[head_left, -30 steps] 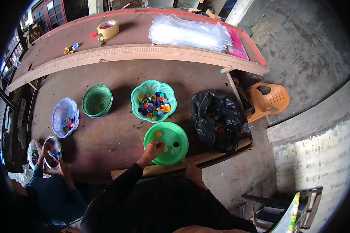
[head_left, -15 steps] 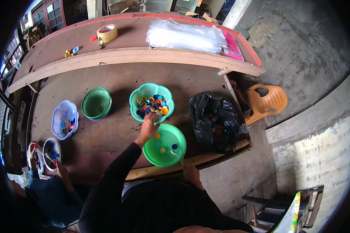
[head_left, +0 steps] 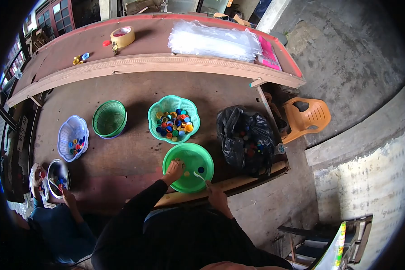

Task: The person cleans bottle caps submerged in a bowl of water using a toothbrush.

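Observation:
A green basin (head_left: 193, 151) of water stands at the table's front edge, with a dark blue bottle cap (head_left: 201, 170) and a yellowish cap (head_left: 186, 174) in it. My left hand (head_left: 174, 169) reaches into its left side, fingers bent together; what they hold, if anything, is hidden. In my right hand (head_left: 217, 198) is a toothbrush (head_left: 199, 176), closed in my fingers, its pale head over the basin. Just behind, a turquoise basket (head_left: 154, 112) holds many coloured bottle caps (head_left: 173, 124).
A black plastic bag (head_left: 227, 146) with caps stands at right. To the left are a green basket (head_left: 110, 112) and a lilac basket (head_left: 66, 135). Another person's hand (head_left: 69, 196) works over a metal bowl (head_left: 52, 173). A raised shelf (head_left: 144, 65) bears tape (head_left: 123, 37) and plastic bags (head_left: 213, 41).
My left hand has moved from the turquoise basket's front rim down into the green basin. The orange cap there is now out of sight. My right hand and toothbrush have shifted slightly left.

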Demonstrator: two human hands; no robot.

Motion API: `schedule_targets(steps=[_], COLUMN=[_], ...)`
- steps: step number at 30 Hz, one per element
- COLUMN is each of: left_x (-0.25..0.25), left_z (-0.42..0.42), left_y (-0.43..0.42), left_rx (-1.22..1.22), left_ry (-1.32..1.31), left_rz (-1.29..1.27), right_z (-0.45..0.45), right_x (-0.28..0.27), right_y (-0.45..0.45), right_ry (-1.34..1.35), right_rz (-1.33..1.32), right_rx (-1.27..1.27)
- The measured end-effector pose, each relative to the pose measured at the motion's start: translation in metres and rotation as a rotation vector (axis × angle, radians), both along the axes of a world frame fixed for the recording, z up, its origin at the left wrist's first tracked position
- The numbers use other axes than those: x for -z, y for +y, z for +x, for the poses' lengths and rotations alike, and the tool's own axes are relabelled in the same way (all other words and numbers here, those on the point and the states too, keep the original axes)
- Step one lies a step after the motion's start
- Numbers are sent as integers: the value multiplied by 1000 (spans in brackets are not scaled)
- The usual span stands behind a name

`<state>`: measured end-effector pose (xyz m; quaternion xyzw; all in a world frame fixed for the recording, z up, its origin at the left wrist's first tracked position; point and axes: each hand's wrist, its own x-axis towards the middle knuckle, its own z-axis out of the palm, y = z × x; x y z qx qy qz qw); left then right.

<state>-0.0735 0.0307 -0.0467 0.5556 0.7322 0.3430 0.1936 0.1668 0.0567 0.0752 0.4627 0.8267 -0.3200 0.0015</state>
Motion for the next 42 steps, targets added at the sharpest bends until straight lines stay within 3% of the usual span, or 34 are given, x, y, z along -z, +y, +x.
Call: schedule_targets(steps=[4,6,8,9,11,12,14,25,28,31,34,36,38,42], left_x=[-13,-23,-44,-48,-54,-58,-65,-67,-70,-58,-51,-52,-49,-57], left_z=[5,6,6,7,9,10,11,11,10,10,9,7,5,5], left_y=[-8,-11,-16,-18,-22,-24,-26,-34,-38,-34,-39,-36,-36,-36], left_rx=[-82,-95,-147,-146,-210,-212,-205,-248,-276,-261,-292,-319,-453,-461], left_ry=[-50,-111,-502,-503,-1080,-1079,-1421,-1542,-1543,-1540,-1499,-1447,-1425,-1442], left_rz=[34,5,-98,-98,27,28,92,225,211,225,206,183,126,103], right_z=[-13,-20,-25,-28,-33,-35,-36,-49,-49,-51,-52,-53,-56,-62], right_x=[-6,6,16,19,23,26,36,21,27,27,34,34,31,35], right_y=[1,2,5,5,4,5,8,7,5,11,6,18,28,32], right_ry=[-12,136,198,261,301,341,317,296,333,221,381,53,20,-36], right_rz=[-1,141,161,181,170,159,95,79,-2,-9,4,39,88,167], right_rx=[-44,-35,-16,2,-18,-38,-21,4,-106,-41,-132,-131,-103,-154])
